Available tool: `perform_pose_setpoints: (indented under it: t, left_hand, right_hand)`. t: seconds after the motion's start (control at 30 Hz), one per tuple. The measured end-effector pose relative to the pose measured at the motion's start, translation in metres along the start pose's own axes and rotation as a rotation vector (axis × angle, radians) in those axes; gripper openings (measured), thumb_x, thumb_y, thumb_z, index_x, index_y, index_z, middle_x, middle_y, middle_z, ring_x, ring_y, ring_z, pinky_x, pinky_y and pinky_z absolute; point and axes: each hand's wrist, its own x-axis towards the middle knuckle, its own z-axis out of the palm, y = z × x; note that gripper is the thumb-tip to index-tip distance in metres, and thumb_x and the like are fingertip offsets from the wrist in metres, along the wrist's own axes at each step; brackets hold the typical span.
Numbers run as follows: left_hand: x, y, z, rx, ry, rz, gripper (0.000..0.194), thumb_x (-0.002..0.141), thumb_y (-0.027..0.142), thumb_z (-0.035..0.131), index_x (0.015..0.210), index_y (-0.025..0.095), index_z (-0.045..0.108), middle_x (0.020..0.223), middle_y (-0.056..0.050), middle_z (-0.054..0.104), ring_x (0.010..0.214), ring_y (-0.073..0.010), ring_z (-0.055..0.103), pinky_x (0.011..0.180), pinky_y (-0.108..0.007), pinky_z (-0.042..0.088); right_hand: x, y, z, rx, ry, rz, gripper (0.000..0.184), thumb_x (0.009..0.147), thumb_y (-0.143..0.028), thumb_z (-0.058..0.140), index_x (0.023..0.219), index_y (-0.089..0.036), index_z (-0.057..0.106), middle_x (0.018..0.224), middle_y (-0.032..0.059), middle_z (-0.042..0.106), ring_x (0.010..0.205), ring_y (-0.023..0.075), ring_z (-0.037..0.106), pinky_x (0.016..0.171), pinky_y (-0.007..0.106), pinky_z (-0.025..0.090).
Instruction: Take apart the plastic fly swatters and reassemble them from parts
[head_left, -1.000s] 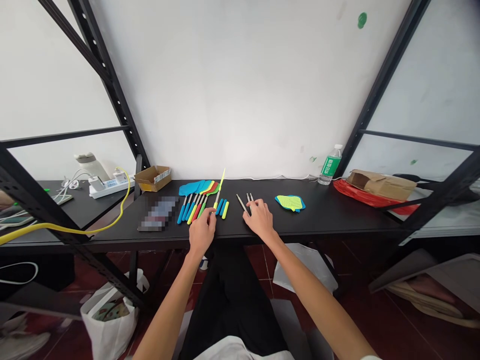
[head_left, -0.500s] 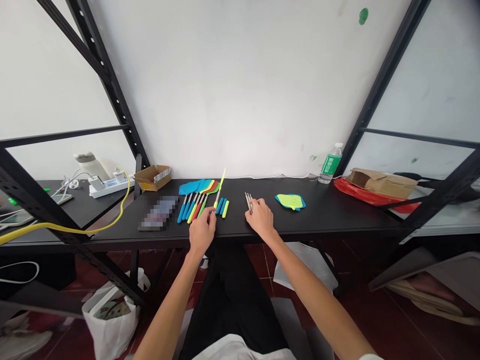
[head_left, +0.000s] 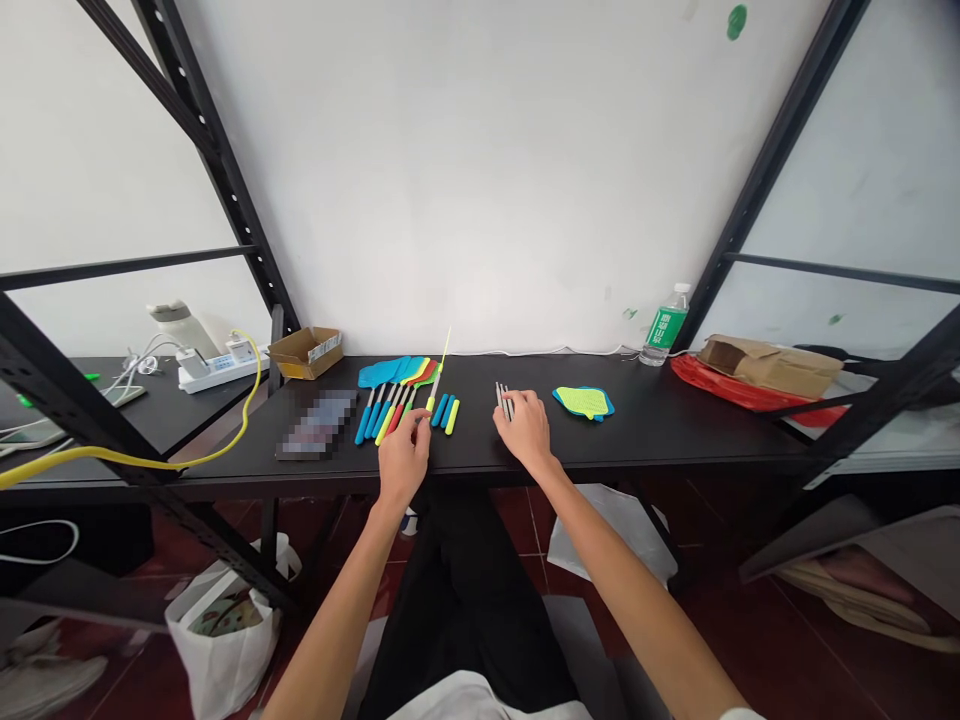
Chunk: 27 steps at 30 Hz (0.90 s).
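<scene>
My left hand [head_left: 403, 460] pinches the lower end of a yellow fly swatter [head_left: 430, 404], whose flat head stands almost edge-on and tilts away from me. Just left of it, several finished-looking fly swatters [head_left: 391, 373] lie side by side, with blue, yellow, red and green parts on metal shafts. Loose blue and yellow handles [head_left: 451, 417] rest to the right of the held swatter. My right hand [head_left: 527, 432] has its fingers bent around several thin metal rods [head_left: 501, 395] on the black table. Further right lies a pile of swatter heads [head_left: 585, 402], yellow-green over blue.
A small open cardboard box [head_left: 306, 354] stands at the back left, behind a blurred-out flat item [head_left: 318, 425]. At the back right are a water bottle [head_left: 664, 326] and a brown paper package [head_left: 769, 367] on red plastic. Black shelf posts [head_left: 236, 190] flank the table.
The yellow swatter has turned, so its head shows thinner. My right hand and the metal rods have shifted slightly to the right. The view has moved a little.
</scene>
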Motion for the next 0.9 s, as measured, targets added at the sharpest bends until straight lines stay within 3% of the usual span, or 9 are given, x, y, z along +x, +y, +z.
perform_pose_setpoints:
  t: [0.1, 0.2, 0.27, 0.33, 0.4, 0.47, 0.57, 0.73, 0.9]
  left_hand:
    - [-0.001, 0.015, 0.002, -0.002, -0.016, 0.061, 0.033, 0.102, 0.037, 0.037, 0.115, 0.021, 0.063, 0.06, 0.003, 0.053, 0.055, -0.0147, 0.051, 0.059, -0.024, 0.034]
    - [-0.005, 0.035, 0.011, 0.099, -0.097, 0.173, 0.034, 0.103, 0.037, 0.036, 0.121, 0.022, 0.061, 0.072, -0.001, 0.063, 0.066, -0.0164, 0.059, 0.062, -0.025, 0.035]
    - [-0.009, 0.046, 0.019, 0.184, -0.157, 0.228, 0.034, 0.103, 0.037, 0.036, 0.125, 0.023, 0.058, 0.082, -0.003, 0.068, 0.077, -0.0187, 0.063, 0.062, -0.025, 0.034]
    - [-0.013, 0.054, 0.024, 0.25, -0.184, 0.211, 0.035, 0.103, 0.039, 0.037, 0.127, 0.024, 0.056, 0.087, -0.005, 0.07, 0.081, -0.0203, 0.064, 0.061, -0.026, 0.033]
    - [-0.017, 0.06, 0.025, 0.315, -0.205, 0.159, 0.035, 0.103, 0.044, 0.036, 0.117, 0.022, 0.06, 0.085, -0.006, 0.069, 0.08, -0.0217, 0.064, 0.059, -0.027, 0.03]
    - [-0.02, 0.065, 0.023, 0.372, -0.25, 0.124, 0.039, 0.102, 0.048, 0.035, 0.1, 0.021, 0.063, 0.079, -0.007, 0.067, 0.075, -0.0226, 0.063, 0.057, -0.027, 0.027]
    - [-0.022, 0.075, 0.019, 0.335, -0.318, 0.094, 0.044, 0.102, 0.049, 0.033, 0.081, 0.02, 0.057, 0.068, -0.005, 0.061, 0.064, -0.0209, 0.058, 0.056, -0.028, 0.022]
    - [-0.022, 0.1, 0.018, -0.209, -0.355, -0.044, 0.052, 0.101, 0.054, 0.032, 0.061, 0.021, 0.036, 0.053, 0.001, 0.039, 0.049, -0.0128, 0.035, 0.054, -0.028, 0.019]
    - [-0.042, 0.113, 0.017, -1.111, -0.605, -0.455, 0.053, 0.095, 0.064, 0.03, 0.061, 0.024, 0.024, 0.044, 0.009, 0.015, 0.041, -0.0096, 0.015, 0.045, -0.026, 0.02]
  right_hand:
    - [0.013, -0.008, -0.002, 0.463, 0.008, 0.083, 0.024, 0.087, -0.033, 0.06, 0.106, -0.02, 0.066, 0.111, 0.0095, 0.066, 0.096, 0.0229, 0.062, 0.088, 0.037, 0.048]
    - [0.033, -0.025, -0.004, 1.14, -0.16, 0.418, 0.017, 0.088, -0.036, 0.062, 0.095, -0.021, 0.06, 0.087, 0.0043, 0.068, 0.073, 0.0168, 0.064, 0.068, 0.029, 0.052]
    - [0.046, -0.036, -0.007, 1.448, -0.191, 0.628, 0.011, 0.091, -0.03, 0.058, 0.087, -0.021, 0.054, 0.068, -0.0011, 0.061, 0.055, 0.0118, 0.056, 0.054, 0.024, 0.048]
    - [0.055, -0.044, -0.011, 1.572, -0.181, 0.746, 0.015, 0.093, -0.026, 0.055, 0.08, -0.021, 0.049, 0.05, -0.0097, 0.04, 0.038, 0.0066, 0.035, 0.041, 0.018, 0.035]
    - [0.06, -0.047, -0.017, 1.6, -0.146, 0.774, 0.02, 0.096, -0.027, 0.055, 0.078, -0.022, 0.047, 0.046, -0.0137, 0.022, 0.034, 0.0054, 0.018, 0.035, 0.017, 0.021]
    - [0.061, -0.048, -0.022, 1.608, -0.121, 0.744, 0.023, 0.096, -0.034, 0.058, 0.079, -0.022, 0.047, 0.047, -0.0145, 0.014, 0.035, 0.0057, 0.011, 0.032, 0.018, 0.014]
    - [0.062, -0.048, -0.031, 1.647, -0.14, 0.687, 0.028, 0.095, -0.04, 0.061, 0.079, -0.021, 0.049, 0.047, -0.0146, 0.013, 0.035, 0.0052, 0.009, 0.03, 0.018, 0.012]
    - [0.065, -0.051, -0.046, 1.738, -0.255, 0.646, 0.027, 0.101, -0.032, 0.053, 0.078, -0.02, 0.05, 0.047, -0.0143, 0.012, 0.034, 0.0042, 0.009, 0.029, 0.016, 0.011]
    - [0.08, -0.04, -0.062, 1.81, -0.287, 0.591, 0.027, 0.104, -0.032, 0.046, 0.079, -0.021, 0.05, 0.047, -0.0137, 0.01, 0.032, 0.0054, 0.009, 0.029, 0.016, 0.011]
